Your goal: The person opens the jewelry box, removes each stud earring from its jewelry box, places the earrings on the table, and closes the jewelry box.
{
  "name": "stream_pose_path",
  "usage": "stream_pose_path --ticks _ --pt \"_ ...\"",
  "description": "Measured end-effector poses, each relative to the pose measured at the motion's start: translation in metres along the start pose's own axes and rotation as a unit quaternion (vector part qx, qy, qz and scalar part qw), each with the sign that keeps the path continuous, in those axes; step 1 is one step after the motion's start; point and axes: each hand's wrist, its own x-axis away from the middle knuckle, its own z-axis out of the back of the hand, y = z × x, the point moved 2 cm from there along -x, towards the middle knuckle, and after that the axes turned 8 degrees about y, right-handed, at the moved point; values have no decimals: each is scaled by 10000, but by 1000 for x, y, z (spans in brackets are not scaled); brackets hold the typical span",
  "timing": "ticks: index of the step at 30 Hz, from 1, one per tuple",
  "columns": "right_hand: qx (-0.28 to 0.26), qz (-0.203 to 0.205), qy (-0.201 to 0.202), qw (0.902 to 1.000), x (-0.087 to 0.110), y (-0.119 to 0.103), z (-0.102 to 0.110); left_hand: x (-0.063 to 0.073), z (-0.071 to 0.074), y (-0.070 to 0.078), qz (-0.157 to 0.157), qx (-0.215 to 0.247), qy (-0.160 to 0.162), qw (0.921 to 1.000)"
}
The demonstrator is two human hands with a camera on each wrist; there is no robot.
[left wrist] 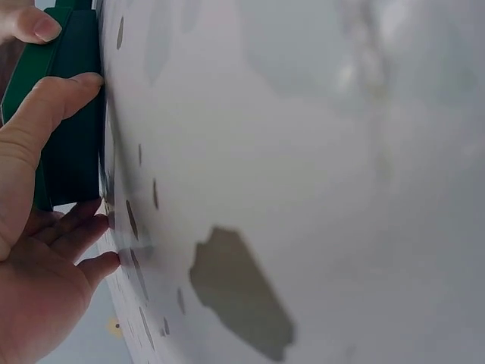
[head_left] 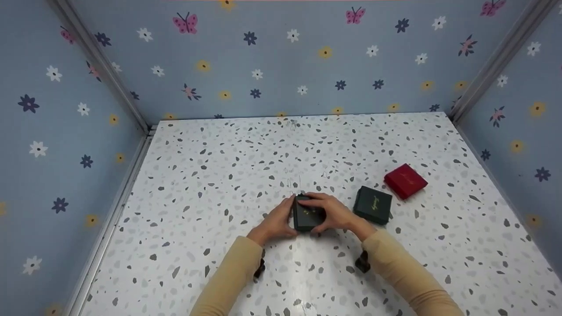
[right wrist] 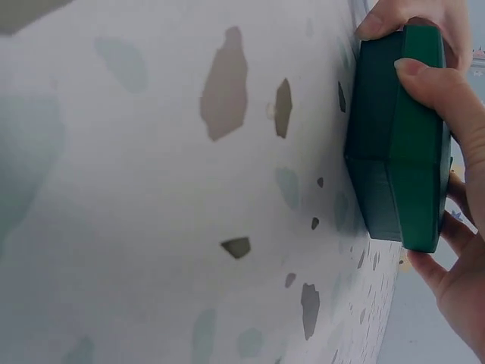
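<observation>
A dark green gift box [head_left: 303, 221] with small gold marks on its lid sits on the speckled tabletop between both hands. From its left side my left hand [head_left: 279, 220] holds the lower part, thumb at the near side and fingers along the left. My right hand [head_left: 333, 212] grips the lid from the right, with its thumb [right wrist: 432, 85] on the near edge and fingers at the far side. In the right wrist view the brighter green lid [right wrist: 418, 167] sits over the darker base [right wrist: 375, 144]. The box's inside is hidden.
A second dark green box [head_left: 373, 205] with gold lettering lies just right of my right hand. Beyond it is a red box [head_left: 405, 181], set at an angle. Flower-patterned panels [head_left: 281, 57] wall in the table [head_left: 219, 175] at the back and both sides.
</observation>
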Motion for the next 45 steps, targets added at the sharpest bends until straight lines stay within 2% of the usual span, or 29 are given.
stream_pose_path --ticks 17,24,35,45 --pt "295 147 178 9993 3 -5 1 -1 0 3 -10 -68 -2 10000" --pt "635 251 294 9972 4 -8 0 -2 0 2 -84 -164 -36 9998" --pt "437 103 238 9987 5 -7 3 -4 -1 1 -98 -25 19 9999" --pt "280 -57 125 9995 2 -10 18 -5 2 1 39 -105 48 9999"
